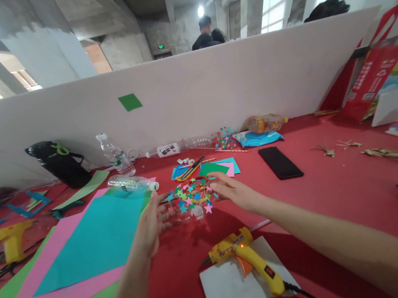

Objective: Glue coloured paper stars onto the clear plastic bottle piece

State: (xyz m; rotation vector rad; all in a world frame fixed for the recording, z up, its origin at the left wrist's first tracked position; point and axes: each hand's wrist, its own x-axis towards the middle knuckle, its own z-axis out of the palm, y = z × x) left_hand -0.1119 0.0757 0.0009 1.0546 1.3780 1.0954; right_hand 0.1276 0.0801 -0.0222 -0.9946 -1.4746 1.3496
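A cluster of colorful paper stars [190, 194] on clear plastic, with a whitish round end facing me, is between my two hands. My left hand [152, 222] is at its left side, fingers reaching around it and partly blurred. From the right, my right hand [232, 191] has its fingertips against the edge of the stars. A shadow falls on the red table just below. In front of me a yellow hot glue gun [243, 256], its small light lit, lies on a white board [222, 289].
To the left lie blue, pink and green paper sheets [93, 238], a clear bottle [130, 183] and another yellow glue gun [13, 239]. Behind are scissors [189, 170], another star cluster [225, 138] and a black phone [280, 162]. A white partition [183, 92] stands at the back.
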